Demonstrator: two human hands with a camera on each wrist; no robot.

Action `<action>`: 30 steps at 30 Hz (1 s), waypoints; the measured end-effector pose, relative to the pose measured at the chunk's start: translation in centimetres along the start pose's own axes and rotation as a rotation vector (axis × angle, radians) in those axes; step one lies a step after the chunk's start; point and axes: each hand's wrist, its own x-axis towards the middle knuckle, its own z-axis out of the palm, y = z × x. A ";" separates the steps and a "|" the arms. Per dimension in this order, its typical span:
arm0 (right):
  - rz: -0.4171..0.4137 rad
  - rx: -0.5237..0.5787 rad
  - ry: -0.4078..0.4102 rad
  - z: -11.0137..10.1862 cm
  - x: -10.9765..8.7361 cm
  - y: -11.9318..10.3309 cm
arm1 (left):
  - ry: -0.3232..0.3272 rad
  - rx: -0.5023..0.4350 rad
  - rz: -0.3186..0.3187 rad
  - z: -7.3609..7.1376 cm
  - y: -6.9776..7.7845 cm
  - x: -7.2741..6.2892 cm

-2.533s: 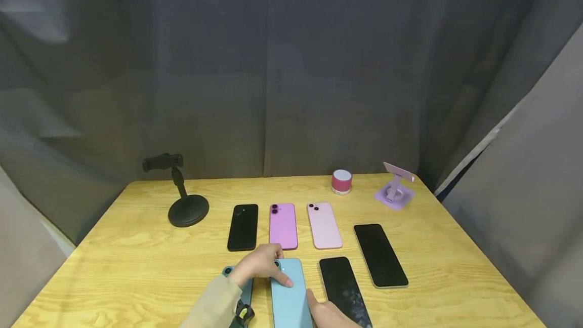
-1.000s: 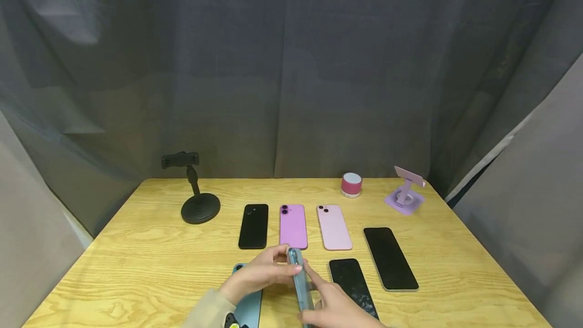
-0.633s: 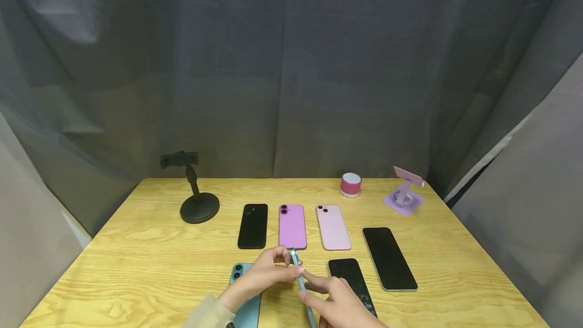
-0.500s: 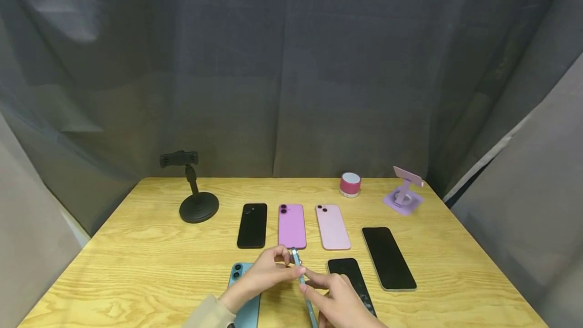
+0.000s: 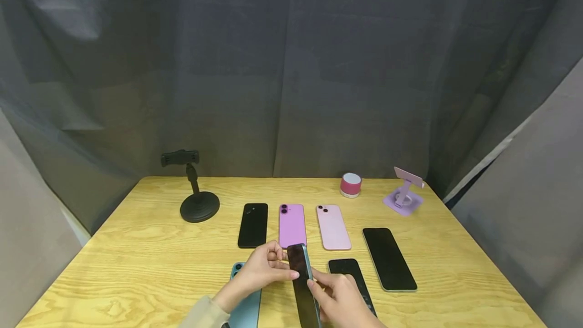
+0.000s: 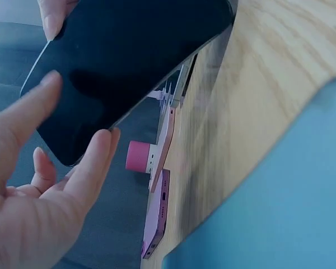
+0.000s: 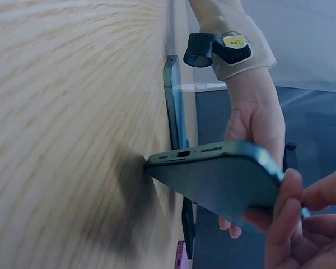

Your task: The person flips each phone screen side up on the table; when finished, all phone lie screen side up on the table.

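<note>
Both hands hold a blue smartphone (image 5: pixel 298 282) at the near middle of the table, its dark screen now turned toward the head camera. My left hand (image 5: pixel 261 270) pinches its upper left side, thumb on the screen and fingers behind. Along the right edge, my right hand (image 5: pixel 341 300) grips it between thumb and fingers. The right wrist view shows the phone's blue back (image 7: pixel 213 182) tilted close above the table; whether a corner touches cannot be told. A second blue phone (image 5: pixel 246 308) lies camera side up under my left wrist, and a dark-screened phone (image 5: pixel 350 275) is partly hidden by my right hand.
Behind lie a black phone (image 5: pixel 252 226), a purple phone (image 5: pixel 293 226) and a pink phone (image 5: pixel 334 228). A larger black-screened phone (image 5: pixel 389 258) is at right. A black stand (image 5: pixel 199 206), a pink cylinder (image 5: pixel 350 186) and a purple stand (image 5: pixel 403 200) stand toward the back.
The blue phone lay back up between the hands, then was raised on edge. It has since turned over so its dark screen shows. Both hands have kept hold of it.
</note>
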 end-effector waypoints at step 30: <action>0.086 0.116 0.037 0.4 1.1 3.4 | 0.132 0.114 0.028 -1.2 -0.2 -0.8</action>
